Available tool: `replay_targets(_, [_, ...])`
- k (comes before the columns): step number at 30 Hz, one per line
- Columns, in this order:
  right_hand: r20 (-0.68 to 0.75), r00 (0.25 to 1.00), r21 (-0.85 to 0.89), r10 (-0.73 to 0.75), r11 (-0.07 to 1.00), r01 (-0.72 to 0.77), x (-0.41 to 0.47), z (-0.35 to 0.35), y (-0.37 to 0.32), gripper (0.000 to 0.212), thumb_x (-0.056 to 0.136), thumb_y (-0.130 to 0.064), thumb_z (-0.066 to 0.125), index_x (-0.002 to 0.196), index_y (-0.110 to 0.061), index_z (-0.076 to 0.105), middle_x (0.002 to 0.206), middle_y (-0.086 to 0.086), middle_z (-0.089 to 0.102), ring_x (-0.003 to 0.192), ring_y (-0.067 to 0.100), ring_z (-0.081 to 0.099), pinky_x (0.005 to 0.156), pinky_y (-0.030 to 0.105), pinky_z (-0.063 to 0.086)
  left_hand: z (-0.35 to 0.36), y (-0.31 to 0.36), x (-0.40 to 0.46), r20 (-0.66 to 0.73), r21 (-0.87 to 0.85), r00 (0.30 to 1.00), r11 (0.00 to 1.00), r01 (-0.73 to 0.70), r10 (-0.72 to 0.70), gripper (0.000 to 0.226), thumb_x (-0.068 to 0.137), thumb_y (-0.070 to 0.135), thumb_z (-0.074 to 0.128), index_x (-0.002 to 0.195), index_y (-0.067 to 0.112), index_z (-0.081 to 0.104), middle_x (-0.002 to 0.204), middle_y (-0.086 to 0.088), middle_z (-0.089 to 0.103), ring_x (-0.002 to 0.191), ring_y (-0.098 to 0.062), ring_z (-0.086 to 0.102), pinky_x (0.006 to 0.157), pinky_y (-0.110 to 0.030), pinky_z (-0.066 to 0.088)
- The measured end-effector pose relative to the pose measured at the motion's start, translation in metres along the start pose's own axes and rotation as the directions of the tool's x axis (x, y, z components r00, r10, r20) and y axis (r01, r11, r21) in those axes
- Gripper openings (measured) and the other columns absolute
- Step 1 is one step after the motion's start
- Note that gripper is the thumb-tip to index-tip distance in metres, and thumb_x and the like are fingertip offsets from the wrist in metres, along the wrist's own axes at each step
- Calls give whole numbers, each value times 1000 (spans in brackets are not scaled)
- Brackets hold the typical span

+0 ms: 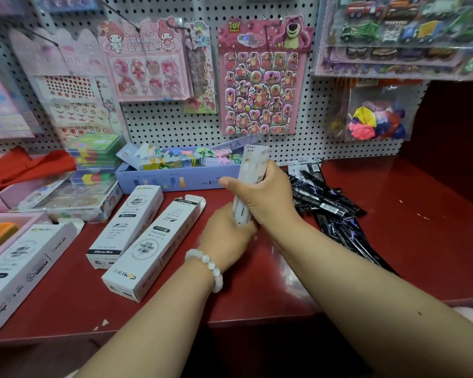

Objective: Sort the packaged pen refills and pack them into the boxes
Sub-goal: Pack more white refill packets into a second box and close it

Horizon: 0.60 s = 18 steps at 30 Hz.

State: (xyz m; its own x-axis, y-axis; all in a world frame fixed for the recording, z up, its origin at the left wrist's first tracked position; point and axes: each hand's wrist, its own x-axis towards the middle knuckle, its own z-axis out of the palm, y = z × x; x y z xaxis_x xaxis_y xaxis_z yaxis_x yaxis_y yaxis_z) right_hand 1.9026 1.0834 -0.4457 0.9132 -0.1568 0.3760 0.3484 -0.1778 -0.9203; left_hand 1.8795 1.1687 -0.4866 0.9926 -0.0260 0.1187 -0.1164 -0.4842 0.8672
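A stationery and toy shop, seen at a display counter. The landmark is the white pegboard wall, from whose hooks hang retail packs: a pink bear sticker sheet at its centre, a rabbit-character sticker card to the left of that sheet, vehicle sticker sheets at upper right, and a bag of balloons below them. Beneath the pegboard runs a red counter carrying stock (white refill boxes, black packaged refills, a lilac tray of novelty pens).
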Motion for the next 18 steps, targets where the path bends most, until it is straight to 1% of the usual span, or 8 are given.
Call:
replay_targets(2, [-6, 999, -62, -37, 997, 36, -1, -1, 0, 48, 61, -31, 88, 72, -27, 42, 68, -12, 50, 58, -1, 45, 51, 11, 36, 1, 7, -1, 59, 35, 996, 997, 65, -67, 14, 82, 19, 51, 79, 11, 62, 75, -8, 67, 72, -23, 66, 71, -38, 53])
replay_targets(4, [193, 981, 64, -2, 998, -11, 0, -9, 0, 43, 59, -25, 88, 79, -26, 50, 70, -12, 57, 61, 1, 51, 56, 13, 39, -5, 11, -4, 192, -158, 974, 975, 154, -122, 13, 86, 10, 53, 81, 1, 61, 74, -17, 62, 58, -21, 62, 57, -31, 51])
replay_targets(6, [466, 883, 222, 51, 960, -172, 4, -26, 0, 26, 63, -19, 77, 85, -20, 62, 68, -10, 66, 63, 4, 59, 59, 19, 46, -18, 9, -6, 344, -271, 933, 941, 202, -101, 13, 83, 6, 65, 73, 9, 56, 58, -6, 56, 44, -14, 49, 48, -24, 42])
replay_targets(7, [563, 824, 219, 65, 950, -224, 7, -34, 0, 22, 65, -16, 73, 86, -18, 65, 68, -7, 68, 63, 7, 61, 56, 20, 47, -26, 9, -7, 412, -258, 907, 944, 207, -87, 14, 80, 8, 68, 73, 9, 56, 56, -3, 55, 44, -14, 47, 51, -25, 41])
replay_targets(9, [662, 746, 94, 77, 978, -184, 11, -46, 0, 20, 68, -13, 76, 86, -14, 68, 72, -3, 71, 65, 15, 61, 49, 22, 45, -34, 6, -7, 464, -177, 882, 968, 179, -79, 13, 79, 9, 71, 80, 6, 58, 56, -2, 54, 45, -14, 47, 56, -29, 40])
replay_targets(11, [673, 737, 37, 64, 992, -120, 13, -50, 1, 17, 71, -10, 74, 86, -12, 69, 77, 2, 72, 70, 19, 64, 55, 26, 51, -38, 9, -6, 436, -112, 897, 985, 129, -68, 11, 82, 6, 69, 81, 8, 58, 60, -5, 55, 45, -15, 50, 56, -31, 42])
replay_targets(14, [593, 804, 113, 43, 984, -136, 13, -46, 4, 15, 70, -1, 74, 82, -8, 69, 77, 1, 73, 76, 15, 69, 70, 27, 57, -44, 12, -5, 358, -13, 934, 1000, 7, -2, 15, 80, 8, 72, 82, 8, 57, 66, -5, 61, 52, -14, 58, 53, -24, 49])
replay_targets(18, [410, 910, 128, 53, 985, -115, 13, -39, 15, 27, 66, -2, 79, 87, 6, 65, 78, 10, 70, 76, 23, 67, 75, 41, 57, -53, 6, 3, 184, 314, 982, 945, -92, 35, 34, 70, 30, 78, 97, 22, 59, 96, 2, 62, 88, -15, 60, 76, -29, 48])
